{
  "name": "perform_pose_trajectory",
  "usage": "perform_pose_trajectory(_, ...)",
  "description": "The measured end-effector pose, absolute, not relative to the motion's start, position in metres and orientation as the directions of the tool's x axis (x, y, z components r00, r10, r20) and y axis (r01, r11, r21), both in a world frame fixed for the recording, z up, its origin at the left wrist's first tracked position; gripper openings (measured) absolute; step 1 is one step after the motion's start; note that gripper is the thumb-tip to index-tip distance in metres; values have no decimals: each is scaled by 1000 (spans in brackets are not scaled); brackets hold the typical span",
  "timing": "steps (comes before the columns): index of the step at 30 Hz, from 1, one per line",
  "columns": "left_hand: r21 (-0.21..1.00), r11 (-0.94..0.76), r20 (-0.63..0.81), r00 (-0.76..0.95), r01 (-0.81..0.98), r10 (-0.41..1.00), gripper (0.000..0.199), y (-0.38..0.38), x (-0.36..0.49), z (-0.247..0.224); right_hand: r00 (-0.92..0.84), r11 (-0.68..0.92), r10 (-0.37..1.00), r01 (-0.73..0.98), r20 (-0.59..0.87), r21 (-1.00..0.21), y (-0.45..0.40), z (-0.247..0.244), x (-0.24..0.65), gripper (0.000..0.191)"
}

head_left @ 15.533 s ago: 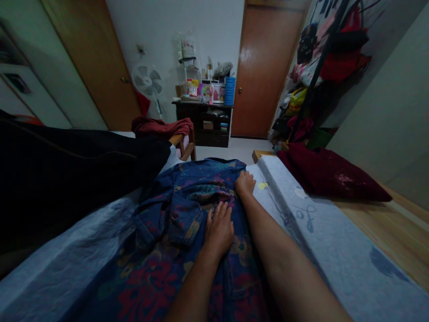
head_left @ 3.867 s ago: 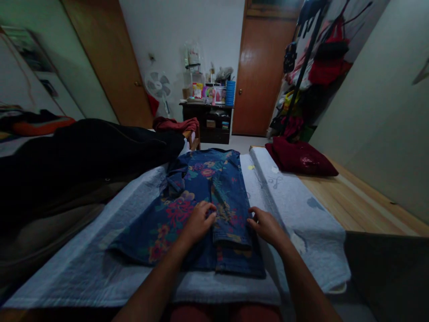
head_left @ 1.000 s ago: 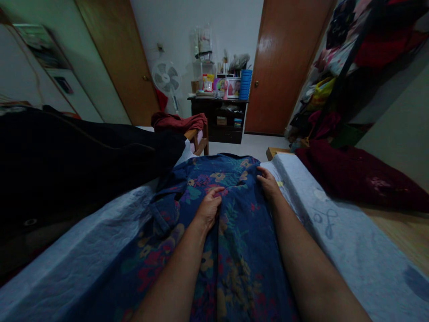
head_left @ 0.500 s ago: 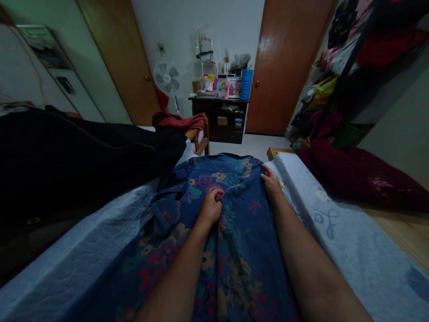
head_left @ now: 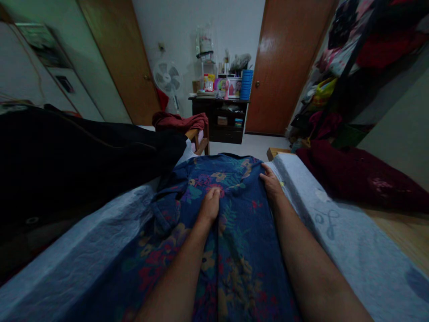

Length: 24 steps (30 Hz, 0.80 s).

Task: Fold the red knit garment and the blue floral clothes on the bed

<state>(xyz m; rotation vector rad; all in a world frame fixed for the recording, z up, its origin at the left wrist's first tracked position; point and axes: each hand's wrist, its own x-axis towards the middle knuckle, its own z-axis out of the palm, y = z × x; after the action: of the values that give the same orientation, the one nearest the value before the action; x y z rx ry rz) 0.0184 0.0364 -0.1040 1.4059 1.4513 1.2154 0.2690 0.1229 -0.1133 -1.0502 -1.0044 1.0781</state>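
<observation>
The floral denim jacket (head_left: 241, 237) lies lengthwise near to far on the bed (head_left: 114, 232), beneath both hands. The left hand (head_left: 210, 205) curls at its middle, grip unclear; the right hand (head_left: 272, 185), loosely open, touches its far right edge.

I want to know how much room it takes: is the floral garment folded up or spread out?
Mostly spread out: the floral garment lies long across the pale cover, though its left-side sleeve is bent.
</observation>
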Motion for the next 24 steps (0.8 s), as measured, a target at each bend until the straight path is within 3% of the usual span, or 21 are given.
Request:
perform_pose_trajectory(2, 955, -79, 102, -65, 287, 993, 31, 34, 20, -100, 165, 155, 979, -201, 123, -967, 123, -114, 268, 70)
perform_pose_trajectory(5, 894, -84, 116, -48, 440, 992, 23, 28, 22, -97, 159, 184, 975, -163, 158, -969, 124, -116, 268, 67)
perform_pose_trajectory(8, 795, -77, 138, -55, 601, 989, 11, 24, 24, -94, 173, 191, 967, -18, 185, -981, 123, -117, 268, 61)
perform_pose_trajectory(12, 742, -79, 172, -75, 665, 982, 10, 22, 23, -91, 175, 144, 971, 122, 164, -982, 121, -113, 268, 56)
perform_pose_trajectory(17, 677, -13, 150, -120, 736, 981, 12, 22, 22, -87, 174, 153, 975, -92, 135, -984, 118, -103, 266, 66)
perform_pose_trajectory(21, 492, 82, 66, -131, 867, 989, 21, 19, 20, -82, 181, 97, 982, -236, 55, -967, 117, -99, 262, 77)
perform_pose_trajectory(24, 404, 82, 46, -110, 911, 993, 26, 16, 21, -81, 150, 80, 988, -230, 46, -970, 116, -101, 258, 82)
